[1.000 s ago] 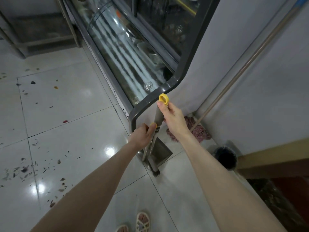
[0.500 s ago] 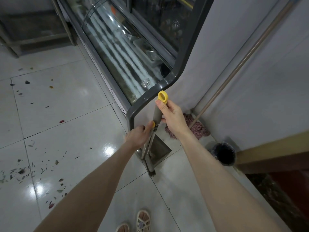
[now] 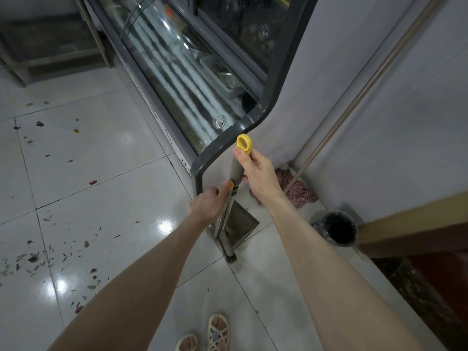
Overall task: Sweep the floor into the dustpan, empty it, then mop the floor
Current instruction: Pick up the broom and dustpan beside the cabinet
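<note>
My right hand grips the grey broom handle just below its yellow ring end. My left hand grips a second, shorter handle with a yellow tip, beside the first. Both handles lead down to a grey dustpan standing on the tiled floor, with the dark broom bristles at its near edge. A pink string mop lies in the corner, its long pole leaning on the wall. Dark scraps and debris are scattered over the white tiles at the left.
A glass display counter with a dark grey frame runs along the floor up to the wall. A small round bin with a black liner stands at the right by a wooden ledge. My sandalled feet are at the bottom.
The view has shifted slightly. Both hands keep their hold on the two handles, and the broom and dustpan stay by the counter's corner.
</note>
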